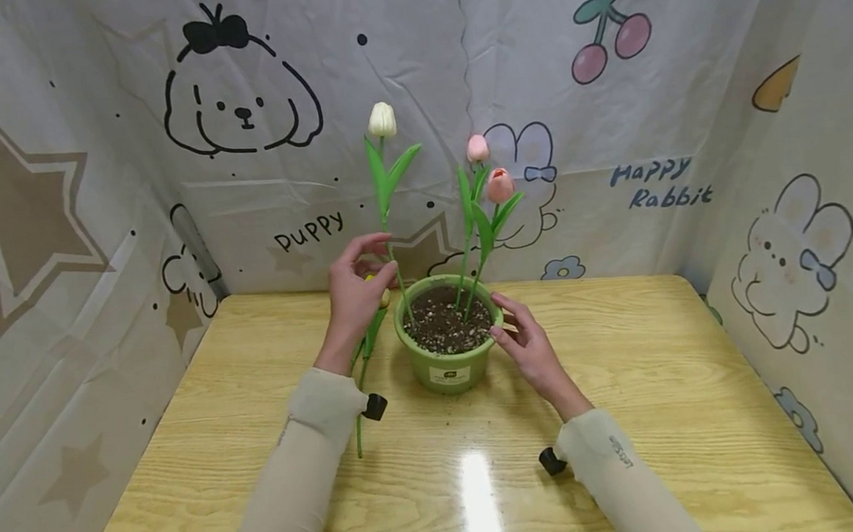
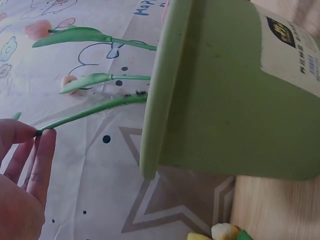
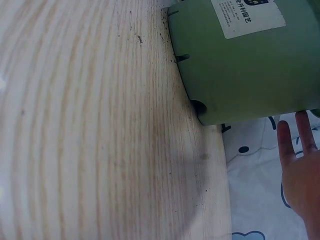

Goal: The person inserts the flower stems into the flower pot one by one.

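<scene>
A green flowerpot (image 1: 446, 373) filled with dark soil (image 1: 442, 323) stands on the table. My left hand (image 1: 360, 284) pinches the thin green stem of a white tulip (image 1: 382, 121) between thumb and fingertips; the stem's lower end meets the soil at the pot's left side. In the left wrist view, the pinched stem (image 2: 95, 109) leans out over the rim. Two pink tulips (image 1: 500, 186) rise from the soil farther right. My right hand (image 1: 531, 354) touches the pot's right rim with thumb and fingertips. Its visible fingers (image 3: 286, 142) look fairly straight in the right wrist view.
Left of the pot, partly behind my left forearm, more artificial flowers (image 1: 369, 337) lie on the wooden table (image 1: 623, 468), with a yellow bloom showing. Printed cloth (image 1: 278, 194) hangs along the back and both sides. Soil specks dot the wood near the pot.
</scene>
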Tool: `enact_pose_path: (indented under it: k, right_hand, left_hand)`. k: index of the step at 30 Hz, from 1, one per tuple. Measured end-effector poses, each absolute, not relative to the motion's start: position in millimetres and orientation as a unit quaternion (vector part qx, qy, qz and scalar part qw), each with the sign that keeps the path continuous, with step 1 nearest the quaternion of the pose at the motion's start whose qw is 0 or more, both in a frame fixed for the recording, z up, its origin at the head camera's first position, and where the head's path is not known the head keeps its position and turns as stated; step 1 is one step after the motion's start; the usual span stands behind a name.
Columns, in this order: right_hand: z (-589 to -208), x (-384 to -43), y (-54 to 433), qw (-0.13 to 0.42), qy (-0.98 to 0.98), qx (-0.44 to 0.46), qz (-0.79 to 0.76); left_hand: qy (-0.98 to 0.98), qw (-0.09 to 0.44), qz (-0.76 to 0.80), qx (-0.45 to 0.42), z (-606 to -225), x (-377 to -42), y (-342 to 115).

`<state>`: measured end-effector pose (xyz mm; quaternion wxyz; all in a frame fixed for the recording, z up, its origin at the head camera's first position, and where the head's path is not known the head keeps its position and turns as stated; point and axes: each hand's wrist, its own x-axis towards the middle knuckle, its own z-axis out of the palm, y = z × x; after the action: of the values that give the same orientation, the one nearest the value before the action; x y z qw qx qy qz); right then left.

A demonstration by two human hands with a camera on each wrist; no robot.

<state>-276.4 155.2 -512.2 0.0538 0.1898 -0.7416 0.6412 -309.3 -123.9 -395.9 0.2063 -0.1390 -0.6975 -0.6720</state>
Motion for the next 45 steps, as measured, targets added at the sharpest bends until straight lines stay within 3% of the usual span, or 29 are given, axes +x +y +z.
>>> enact_pose_path:
  k: [45]
  right_hand:
    - [-514.8,-278.1,155.4,0.059,-0.735,0.192,0.647]
  left_hand:
    - [-0.729,0.201,-0.636,-0.154,-410.2,-347.3,-77.2]
